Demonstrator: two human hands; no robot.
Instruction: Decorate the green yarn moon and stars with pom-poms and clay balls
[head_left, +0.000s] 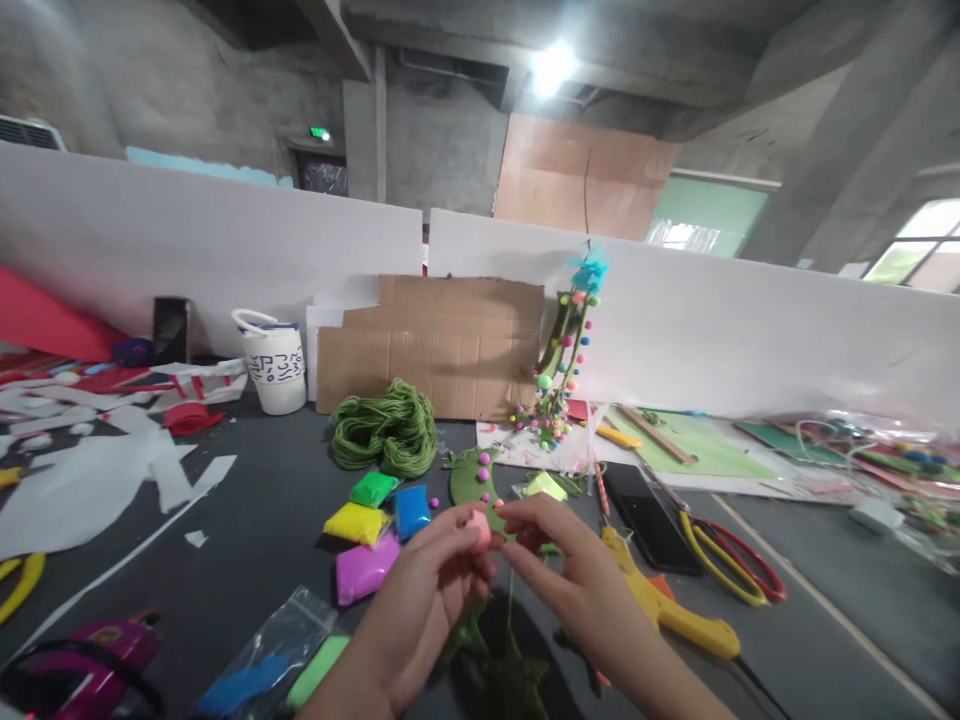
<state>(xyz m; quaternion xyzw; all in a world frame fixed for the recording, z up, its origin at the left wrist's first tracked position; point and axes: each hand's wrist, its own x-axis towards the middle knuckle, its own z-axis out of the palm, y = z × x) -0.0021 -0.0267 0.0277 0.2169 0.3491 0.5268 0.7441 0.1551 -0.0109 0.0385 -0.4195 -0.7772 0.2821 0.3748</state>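
Between the thumb and fingers of my left hand is a lump of pink clay. My right hand is beside it on the right, thumb and forefinger curved toward the lump, with a small pink bit at the forefinger tip. Just beyond the hands lies a green felt piece with purple balls on it. Clay packs in green, yellow, blue and purple lie left of my hands. Dark green felt shapes show below them.
Green yarn lies before cardboard. A decorated hanging piece stands behind. On the right are a yellow glue gun, a black phone and scissors. Paper scraps and a white bucket are left.
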